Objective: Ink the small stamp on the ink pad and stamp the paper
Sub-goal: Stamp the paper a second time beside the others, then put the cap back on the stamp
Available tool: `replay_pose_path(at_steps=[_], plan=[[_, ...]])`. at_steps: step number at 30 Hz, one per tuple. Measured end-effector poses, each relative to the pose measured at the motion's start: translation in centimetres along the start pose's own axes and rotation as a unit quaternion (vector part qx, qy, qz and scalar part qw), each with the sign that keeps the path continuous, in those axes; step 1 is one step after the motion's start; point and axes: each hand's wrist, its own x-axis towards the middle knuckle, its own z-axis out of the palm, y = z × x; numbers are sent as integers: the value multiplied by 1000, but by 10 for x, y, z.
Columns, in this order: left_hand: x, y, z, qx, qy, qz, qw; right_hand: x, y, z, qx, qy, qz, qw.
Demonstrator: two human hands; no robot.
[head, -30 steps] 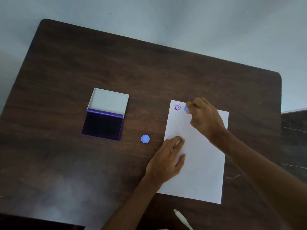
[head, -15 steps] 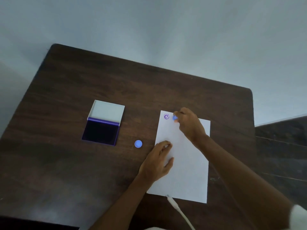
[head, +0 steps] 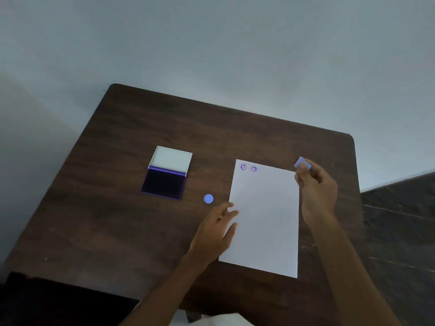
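While we are holding the small stamp [head: 302,164] up off the sheet, it is showing as a stubby light-blue plastic piece, blurred, with its face turned up and to the left. Our right hand [head: 316,191] is pinching it between thumb and fingertips just past the top right corner of the paper [head: 266,222], above the table. Our left hand [head: 215,231] is lying loosely spread, its fingers resting over the left edge of the paper and gripping nothing.

We are seeing the white paper lying flat, slightly skewed, with two round purple prints [head: 248,168] sitting side by side near its top left corner. Well to the left, the ink pad [head: 164,183] is lying open, its dark purple pad nearer us and its pale lid [head: 171,160] folded back behind it. Between the pad and the paper a round blue cap [head: 208,199] is resting on the wood, just beyond our left fingertips.

We are working on a dark brown wooden table [head: 117,231] with rounded corners, set against a plain pale wall [head: 211,43]; at the right a dark floor [head: 400,220] is showing.

We are counting one stamp, one ink pad, one sheet, one blue cap, two prints and two hands.
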Motion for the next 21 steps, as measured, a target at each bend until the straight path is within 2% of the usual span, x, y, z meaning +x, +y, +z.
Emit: replay_pose_path(at_steps=[2, 4, 7, 11, 15, 21], plan=[[-13, -9, -14, 10, 48, -36, 998, -16, 1, 2, 12, -22, 34, 999], [-19, -17, -29, -6, 89, -116, 989, -34, 2, 9, 15, -49, 56, 997], [-20, -25, -45, -37, 112, -228, 966, -59, 9, 24, -44, -89, 58, 993], [-11, -36, -49, -36, 64, -264, 962, -84, 25, 54, -171, -142, -21, 975], [3, -43, -44, -19, 7, -291, 957, -94, 43, 82, -272, -201, -142, 930], [16, -53, -44, 24, -25, -272, 962, -93, 65, 108, -328, -294, -126, 889]])
